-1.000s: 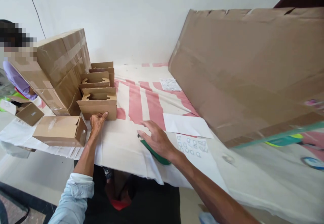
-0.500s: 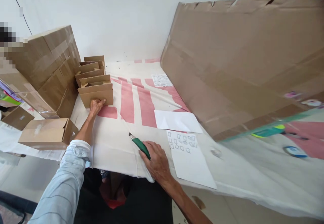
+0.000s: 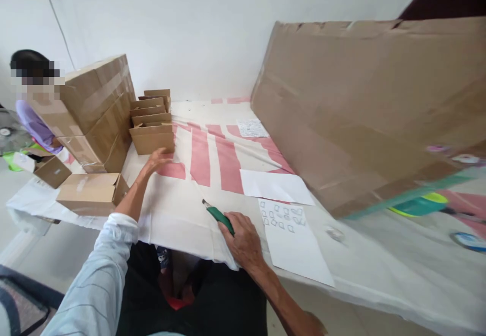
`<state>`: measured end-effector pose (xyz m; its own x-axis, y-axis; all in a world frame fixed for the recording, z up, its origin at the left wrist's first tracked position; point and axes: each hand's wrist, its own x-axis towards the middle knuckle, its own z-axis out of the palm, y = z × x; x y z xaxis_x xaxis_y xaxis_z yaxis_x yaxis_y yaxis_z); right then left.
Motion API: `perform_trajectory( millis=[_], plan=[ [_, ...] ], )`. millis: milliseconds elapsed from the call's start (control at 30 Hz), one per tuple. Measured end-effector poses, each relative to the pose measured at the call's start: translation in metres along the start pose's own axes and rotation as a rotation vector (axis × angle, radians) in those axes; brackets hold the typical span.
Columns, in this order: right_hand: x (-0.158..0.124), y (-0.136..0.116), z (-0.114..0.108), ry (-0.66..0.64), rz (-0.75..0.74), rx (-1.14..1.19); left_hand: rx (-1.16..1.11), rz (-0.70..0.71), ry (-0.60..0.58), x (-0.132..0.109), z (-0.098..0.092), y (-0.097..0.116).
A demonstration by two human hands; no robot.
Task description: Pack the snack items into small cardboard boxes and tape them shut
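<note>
My right hand is closed around a green utility knife above the table's front edge. The knife's dark tip points up and to the left. My left hand is held out with its fingers apart, holding nothing. It is just in front of the nearest small open cardboard box, at that box's lower right; whether the fingertips touch it I cannot tell. Several such boxes stand in a row behind it, flaps up. A longer cardboard box lies beside my left forearm.
Large taped cartons stand stacked at left, with a person beyond. A big cardboard panel rises at right. White papers, a sheet of small drawn shapes and a tape roll lie on the cloth-covered table.
My left hand has come away from the front of the nearest small box and its fingers have opened. The view has swung left. My right hand keeps the utility knife.
</note>
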<state>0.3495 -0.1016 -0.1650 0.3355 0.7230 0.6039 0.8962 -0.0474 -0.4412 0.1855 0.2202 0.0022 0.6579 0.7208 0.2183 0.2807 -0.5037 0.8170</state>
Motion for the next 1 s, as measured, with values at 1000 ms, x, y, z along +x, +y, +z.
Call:
perform_trajectory(
  millis=[1000],
  plan=[
    [0.005,0.011,0.009,-0.127,0.087,-0.068,0.564,0.222,-0.336,-0.162,-0.026,0.077]
  ],
)
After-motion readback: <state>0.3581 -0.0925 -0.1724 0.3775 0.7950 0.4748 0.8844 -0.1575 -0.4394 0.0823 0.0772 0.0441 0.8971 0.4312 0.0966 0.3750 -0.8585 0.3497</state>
